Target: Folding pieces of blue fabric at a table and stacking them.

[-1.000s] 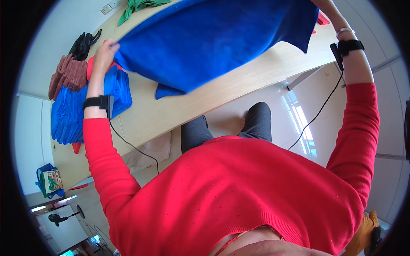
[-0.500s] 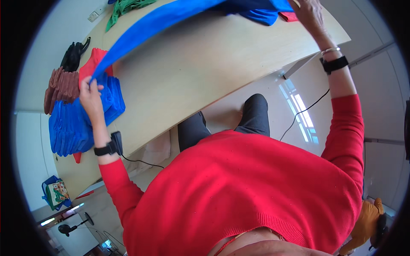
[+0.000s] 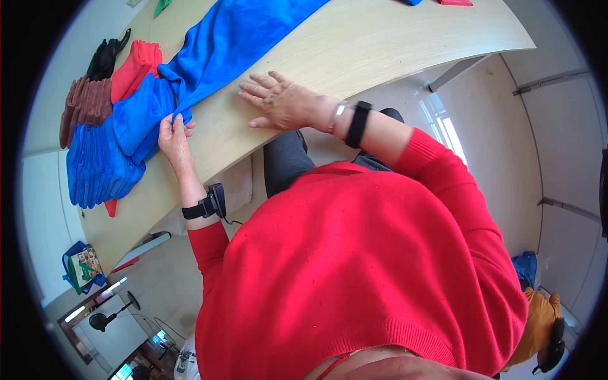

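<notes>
A long blue towel (image 3: 244, 41) lies across the wooden table, rumpled at its left end and running out past the top of the view. My left hand (image 3: 176, 140) pinches the near left corner of this towel between thumb and fingers. To the right of the towel's near edge, my right hand (image 3: 282, 102) has its fingers spread, low over the tabletop and holding nothing. Beyond my left hand sits a stack of folded blue cloths (image 3: 104, 166), with folded red cloths (image 3: 137, 68) behind it.
Folded brown cloths (image 3: 87, 109) and a black cloth bundle (image 3: 104, 60) stand along the left side of the table (image 3: 405, 57). A red cloth piece (image 3: 457, 2) shows at the top right. A bag (image 3: 84, 267) is below the table's left end.
The blue towel, held stretched in the air before, now lies on the table. My right hand has let go and come down and left. My left hand has moved slightly right, still gripping the corner.
</notes>
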A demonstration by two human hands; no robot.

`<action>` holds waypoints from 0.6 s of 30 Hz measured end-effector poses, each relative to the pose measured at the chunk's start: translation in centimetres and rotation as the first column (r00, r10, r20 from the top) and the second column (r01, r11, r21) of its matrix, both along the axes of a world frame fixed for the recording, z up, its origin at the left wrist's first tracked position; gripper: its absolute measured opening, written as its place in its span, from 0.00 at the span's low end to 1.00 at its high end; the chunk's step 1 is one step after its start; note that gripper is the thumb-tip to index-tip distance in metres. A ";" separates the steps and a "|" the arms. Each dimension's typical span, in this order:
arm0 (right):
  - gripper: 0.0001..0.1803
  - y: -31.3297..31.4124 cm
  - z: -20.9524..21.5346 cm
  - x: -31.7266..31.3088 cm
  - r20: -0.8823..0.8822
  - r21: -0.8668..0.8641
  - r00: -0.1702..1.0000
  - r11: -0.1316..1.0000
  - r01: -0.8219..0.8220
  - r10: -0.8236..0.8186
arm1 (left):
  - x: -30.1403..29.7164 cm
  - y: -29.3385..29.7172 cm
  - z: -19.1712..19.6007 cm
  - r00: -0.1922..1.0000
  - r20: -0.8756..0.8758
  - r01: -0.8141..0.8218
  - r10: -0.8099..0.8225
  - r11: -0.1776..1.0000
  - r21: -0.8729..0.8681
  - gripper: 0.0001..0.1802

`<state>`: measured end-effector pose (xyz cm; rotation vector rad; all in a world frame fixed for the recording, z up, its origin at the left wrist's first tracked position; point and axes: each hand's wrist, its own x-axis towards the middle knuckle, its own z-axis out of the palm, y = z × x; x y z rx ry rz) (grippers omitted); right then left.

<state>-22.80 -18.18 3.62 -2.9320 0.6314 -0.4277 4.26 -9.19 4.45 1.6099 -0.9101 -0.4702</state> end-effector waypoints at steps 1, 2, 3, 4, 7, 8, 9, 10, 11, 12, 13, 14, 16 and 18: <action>0.36 -0.4 -0.6 1.2 -0.031 -0.003 0.999 1.000 0.017 -0.017 | 0.1 0.0 0.0 1.000 -0.009 -0.008 0.008 1.000 -0.013 0.10; 0.37 -1.0 -0.8 2.0 -0.062 -0.009 0.997 0.999 0.038 -0.039 | 0.2 -0.1 0.2 1.000 -0.017 -0.011 0.010 1.000 -0.028 0.11; 0.37 -1.9 -1.0 2.3 -0.093 -0.015 0.994 0.998 0.061 -0.063 | 0.3 -0.3 0.4 1.000 -0.027 -0.012 0.011 0.999 -0.043 0.12; 0.36 -3.1 -1.6 1.7 -0.115 -0.060 0.984 0.989 0.132 -0.138 | 0.6 -0.2 0.1 1.000 -0.030 -0.007 0.005 0.999 -0.043 0.12; 0.35 -7.6 -1.9 -7.3 -0.170 -0.144 0.868 0.883 0.447 -0.467 | 0.1 -0.5 0.2 1.000 -0.022 -0.013 0.011 0.998 -0.067 0.12; 0.35 -8.9 -2.5 -11.2 -0.194 -0.192 0.787 0.809 0.555 -0.586 | 0.3 -0.4 0.4 0.999 -0.034 0.011 -0.014 0.997 -0.072 0.12; 0.36 -9.7 -2.7 -15.7 -0.217 -0.247 0.686 0.719 0.650 -0.695 | 0.8 -0.1 0.3 0.999 -0.037 -0.003 0.000 0.998 -0.065 0.12; 0.36 -10.1 -2.4 -21.0 -0.235 -0.173 0.606 0.646 0.743 -0.760 | 1.1 0.0 0.1 0.999 -0.042 -0.016 0.013 0.998 -0.058 0.12; 0.37 -10.6 -3.8 -27.4 0.007 -0.245 0.562 0.543 0.803 -0.827 | 0.9 -0.5 0.4 0.998 -0.062 0.021 -0.025 0.997 -0.071 0.12; 0.38 -10.0 -1.9 -31.9 -0.150 -0.160 0.401 0.423 0.892 -0.904 | 1.1 -0.4 0.2 0.999 -0.038 0.018 -0.020 0.998 -0.054 0.12; 0.36 -8.5 -1.1 -36.5 -0.240 -0.344 0.161 0.239 0.908 -0.957 | 1.0 -0.6 -0.1 1.000 -0.016 0.023 -0.023 0.999 -0.045 0.12; 0.34 -7.6 1.0 -39.2 -0.488 -0.307 -0.081 0.084 0.948 -0.869 | 1.4 -0.5 -0.2 0.999 -0.025 0.038 -0.040 0.998 -0.050 0.12; 0.27 -6.1 4.0 -42.2 -0.524 -0.284 -0.147 0.009 0.959 -0.839 | 1.9 -0.5 -0.4 1.000 -0.017 0.022 -0.023 0.998 -0.061 0.11; 0.23 -5.4 6.2 -41.4 -0.429 -0.099 -0.056 -0.015 0.995 -0.902 | 1.4 -0.4 -0.7 1.000 -0.012 -0.001 0.000 0.998 -0.057 0.11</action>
